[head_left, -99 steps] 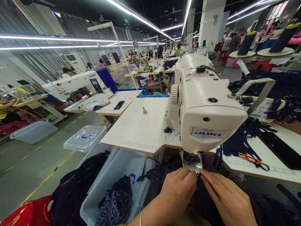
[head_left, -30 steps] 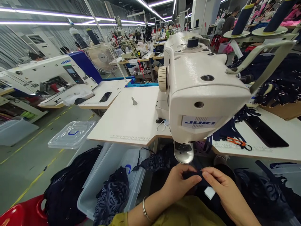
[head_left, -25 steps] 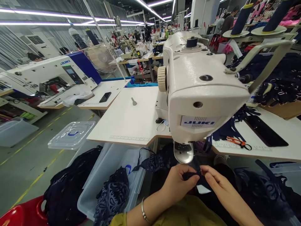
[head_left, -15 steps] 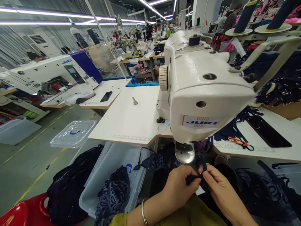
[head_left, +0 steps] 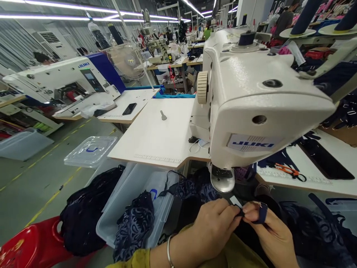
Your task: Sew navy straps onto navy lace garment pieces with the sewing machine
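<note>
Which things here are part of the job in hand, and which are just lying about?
In hand:
left hand and right hand, pinching a navy strap
white label
Juki sewing machine

Lying about:
orange snips
black phone
clear bin
red stool

Long ceiling light strips (head_left: 55, 17) run over rows of worktables (head_left: 158, 130) (grey floor (head_left: 25, 193), yellow lines).
</note>
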Demonstrator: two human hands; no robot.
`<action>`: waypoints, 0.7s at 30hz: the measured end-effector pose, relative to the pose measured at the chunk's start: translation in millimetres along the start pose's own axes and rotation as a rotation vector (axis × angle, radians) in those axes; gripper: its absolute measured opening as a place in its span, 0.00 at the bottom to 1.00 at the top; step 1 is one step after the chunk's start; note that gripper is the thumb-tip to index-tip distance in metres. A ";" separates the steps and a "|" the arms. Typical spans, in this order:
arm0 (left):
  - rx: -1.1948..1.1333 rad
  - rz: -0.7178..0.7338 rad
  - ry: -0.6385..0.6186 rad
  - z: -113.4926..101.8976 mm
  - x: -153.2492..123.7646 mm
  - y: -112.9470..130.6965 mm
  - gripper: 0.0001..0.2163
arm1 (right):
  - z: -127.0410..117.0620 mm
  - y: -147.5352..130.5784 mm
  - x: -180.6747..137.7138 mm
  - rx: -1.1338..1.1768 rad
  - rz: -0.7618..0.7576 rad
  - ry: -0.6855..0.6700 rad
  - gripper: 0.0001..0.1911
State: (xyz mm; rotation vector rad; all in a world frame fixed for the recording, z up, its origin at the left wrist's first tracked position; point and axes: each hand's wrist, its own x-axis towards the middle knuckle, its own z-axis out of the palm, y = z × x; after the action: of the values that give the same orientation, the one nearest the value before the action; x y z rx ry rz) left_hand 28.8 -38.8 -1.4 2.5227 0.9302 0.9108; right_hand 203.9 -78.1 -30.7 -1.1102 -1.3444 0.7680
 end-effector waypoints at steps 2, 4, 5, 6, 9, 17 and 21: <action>0.017 0.011 0.004 -2.0 -0.2 1.0 0.06 | -1.2 0.9 -0.6 0.002 -0.030 -0.005 0.14; 0.032 0.014 0.005 -5.1 0.6 2.0 0.07 | -2.2 1.1 -0.6 -0.007 -0.051 -0.011 0.14; 0.040 0.016 0.003 -6.9 1.3 2.5 0.08 | -2.7 1.1 -0.5 -0.018 -0.056 -0.015 0.14; 0.046 0.018 -0.002 -8.7 1.9 2.9 0.10 | -3.2 1.1 -0.3 -0.030 -0.060 -0.020 0.14; 0.043 0.030 -0.041 -12.3 3.9 3.3 0.12 | -4.1 0.8 0.8 -0.060 -0.072 -0.024 0.13; -0.305 -0.265 -0.073 -8.2 11.3 2.0 0.04 | 2.0 -20.5 15.5 -0.135 0.185 -0.018 0.03; -0.333 -0.375 -0.119 -23.3 19.4 -0.3 0.02 | 8.4 -33.2 34.7 -0.168 0.349 -0.068 0.09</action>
State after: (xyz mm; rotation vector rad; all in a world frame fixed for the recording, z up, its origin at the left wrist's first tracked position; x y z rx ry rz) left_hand 24.8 -24.3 25.0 2.0115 1.0658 0.7202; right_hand 194.5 -55.5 11.4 -1.4887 -1.3063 0.9649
